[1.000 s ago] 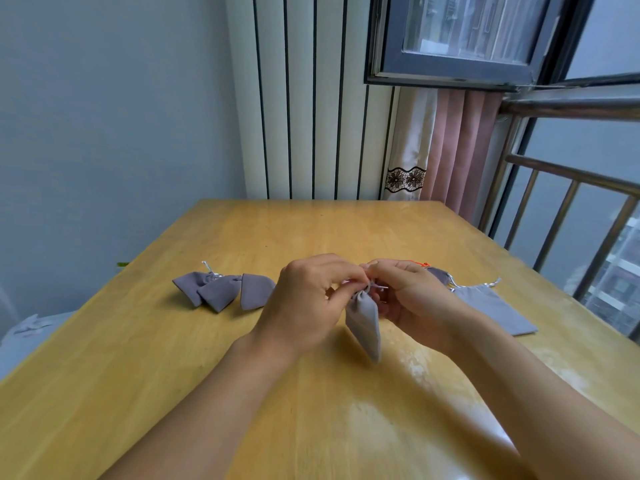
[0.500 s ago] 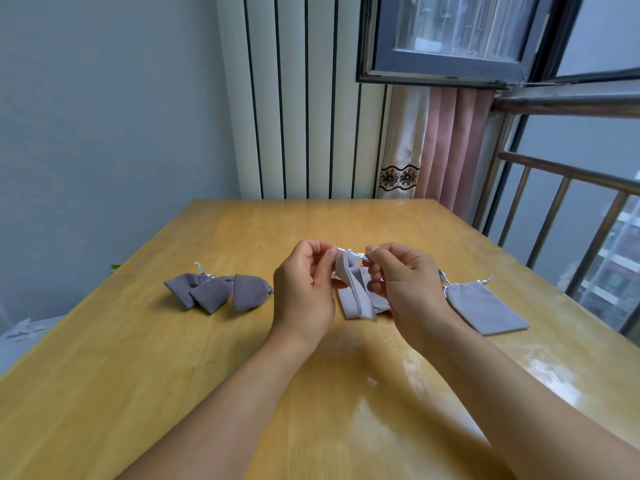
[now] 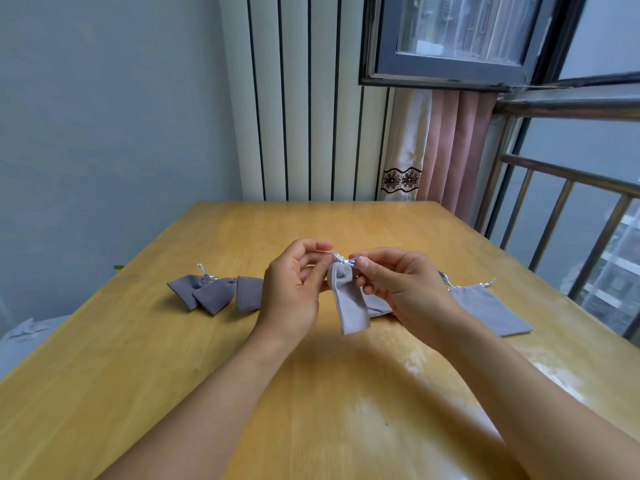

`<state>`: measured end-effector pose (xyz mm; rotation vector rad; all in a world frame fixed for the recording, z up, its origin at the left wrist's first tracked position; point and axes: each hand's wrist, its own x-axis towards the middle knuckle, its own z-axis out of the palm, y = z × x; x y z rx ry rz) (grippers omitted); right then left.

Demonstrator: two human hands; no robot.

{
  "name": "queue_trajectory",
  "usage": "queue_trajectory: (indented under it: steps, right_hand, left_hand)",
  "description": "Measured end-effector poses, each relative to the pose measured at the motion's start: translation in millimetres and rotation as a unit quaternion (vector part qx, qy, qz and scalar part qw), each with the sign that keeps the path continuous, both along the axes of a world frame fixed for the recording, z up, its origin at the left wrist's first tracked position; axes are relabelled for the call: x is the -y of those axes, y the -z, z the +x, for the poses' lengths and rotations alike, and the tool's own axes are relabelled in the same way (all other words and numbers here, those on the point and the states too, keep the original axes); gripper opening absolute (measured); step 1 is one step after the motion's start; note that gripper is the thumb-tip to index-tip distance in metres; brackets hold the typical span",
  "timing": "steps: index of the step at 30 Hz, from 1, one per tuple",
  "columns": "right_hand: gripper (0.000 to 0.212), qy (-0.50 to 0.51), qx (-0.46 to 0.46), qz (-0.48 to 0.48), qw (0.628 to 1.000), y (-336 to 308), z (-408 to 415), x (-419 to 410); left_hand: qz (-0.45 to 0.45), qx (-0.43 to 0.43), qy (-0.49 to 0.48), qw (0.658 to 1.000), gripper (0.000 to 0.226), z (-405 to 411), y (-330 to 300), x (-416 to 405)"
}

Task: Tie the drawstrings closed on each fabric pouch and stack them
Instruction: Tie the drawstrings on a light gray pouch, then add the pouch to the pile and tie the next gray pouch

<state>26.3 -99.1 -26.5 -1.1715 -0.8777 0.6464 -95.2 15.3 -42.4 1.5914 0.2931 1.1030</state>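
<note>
Both the left hand (image 3: 294, 292) and right hand (image 3: 394, 285) pinch the grey pouch's (image 3: 349, 303) drawstrings (image 3: 341, 260); uneven pulling could slip the knot loose.

Wooden table (image 3: 346, 427); white radiator (image 3: 298, 98) behind; pink curtain (image 3: 453, 150), window (image 3: 460, 32), metal railing (image 3: 571, 174) right.

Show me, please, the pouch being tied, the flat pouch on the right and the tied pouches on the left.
held pouch (image 3: 350, 303), head view, its hanging body.
flat pouch (image 3: 491, 311), head view, its middle.
tied pouches (image 3: 211, 295), head view, the middle one.
</note>
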Motion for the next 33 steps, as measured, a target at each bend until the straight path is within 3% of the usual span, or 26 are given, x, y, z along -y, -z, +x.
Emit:
queue_trajectory:
  steps: [3, 9, 15, 18, 20, 23, 25, 26, 28, 31, 33]
  right_hand:
    - [0.016, 0.036, 0.010, -0.006, 0.999, 0.7, 0.8, -0.1]
    - [0.008, 0.131, 0.056, 0.001, 0.990, 3.0, -2.3, -3.8]
    - [0.012, 0.115, 0.052, -0.018, 0.992, 3.5, 3.8, -1.9]
    - [0.012, 0.107, 0.014, -0.009, 0.994, 11.4, 6.3, -6.8]
    - [0.014, 0.067, -0.011, -0.008, 0.998, 14.4, 2.9, -11.3]
    - [0.016, 0.059, -0.027, -0.013, 0.998, 10.8, 13.2, -12.4]
    - [0.014, 0.208, 0.090, -0.077, 0.971, 6.4, 39.0, -5.9]
    - [0.020, 0.281, 0.180, -0.131, 0.934, 6.9, 53.4, 0.0]
    - [0.027, 0.317, 0.286, -0.233, 0.873, 10.1, 70.8, 10.0]
    - [0.022, 0.249, 0.326, -0.328, 0.851, 15.7, 71.8, 12.1]
    - [0.032, 0.255, 0.372, -0.347, 0.822, 18.3, 71.5, 11.1]
  left_hand:
    - [0.030, -0.030, -0.006, 0.999, 0.014, -1.1, 1.8, -1.7]
    - [0.013, -0.009, -0.074, 0.997, 0.011, 1.6, -0.5, 0.5]
    - [-0.028, -0.038, -0.024, 0.999, 0.011, 1.6, -1.5, 2.0]
    - [-0.178, -0.103, 0.111, 0.972, 0.039, -3.4, -1.5, -2.5]
    - [-0.127, -0.157, 0.115, 0.973, 0.057, -4.4, 3.6, -6.4]
    - [-0.030, -0.135, -0.008, 0.990, 0.040, -5.3, 2.9, -15.8]
    - [0.025, -0.100, -0.163, 0.981, 0.029, -14.0, -8.4, -32.3]
    - [0.071, -0.097, -0.234, 0.965, 0.026, -20.8, -14.3, -41.5]
    - [0.143, -0.154, -0.319, 0.924, 0.023, -32.8, -18.3, -55.8]
    - [0.174, -0.299, -0.341, 0.874, 0.023, -36.8, -6.5, -65.3]
    - [0.198, -0.341, -0.349, 0.850, 0.032, -37.4, 2.5, -68.0]
